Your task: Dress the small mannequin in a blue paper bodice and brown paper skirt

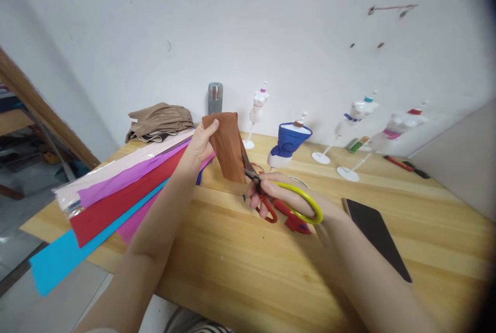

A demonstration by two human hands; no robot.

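Note:
A strip of brown fabric (227,149) hangs from my left hand (205,139), pinched near its upper left corner with the thumb in front. My right hand (277,196) grips a pair of scissors (253,174) with one yellow and one red handle loop. Their dark blades point up and to the left, at the right edge of the brown fabric; whether they cut into it I cannot tell. Beyond the scissors is a small dress form (284,142) wrapped in blue cloth, with a brown band at its neck. Red fabric scraps (297,223) lie under my right hand.
Long fabric strips (127,191) in several colours overhang the wooden table (232,266) at left. Behind them are folded brown cloth (160,119) and a metal flask (215,98). Other small dress forms (259,106) stand along the wall. A dark flat object (375,235) lies right.

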